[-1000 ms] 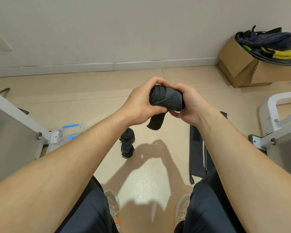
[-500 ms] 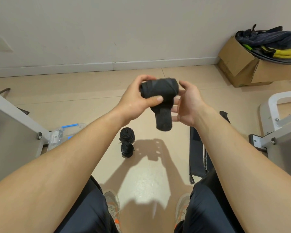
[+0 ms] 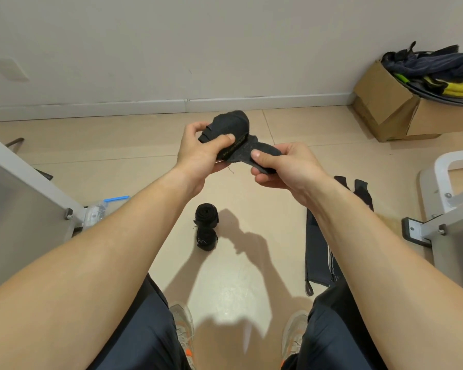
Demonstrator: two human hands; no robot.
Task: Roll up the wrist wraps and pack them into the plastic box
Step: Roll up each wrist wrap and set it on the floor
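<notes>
Near the middle of the frame, the black wrist wrap point(image 3: 229, 122) has a short row of yellowish letters point(image 3: 231, 149) on it. They are too blurry to read.

Plastic box point(image 3: 99, 210) sat half hidden behind left metal frame point(image 3: 24, 198); two rolled wraps point(image 3: 206, 215) lay on open floor point(image 3: 267, 204) nearby.

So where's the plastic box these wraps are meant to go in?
In the head view, the plastic box sits on the floor at the left, partly hidden behind the left arm, beside the metal frame and left of the two rolled wraps.
</notes>
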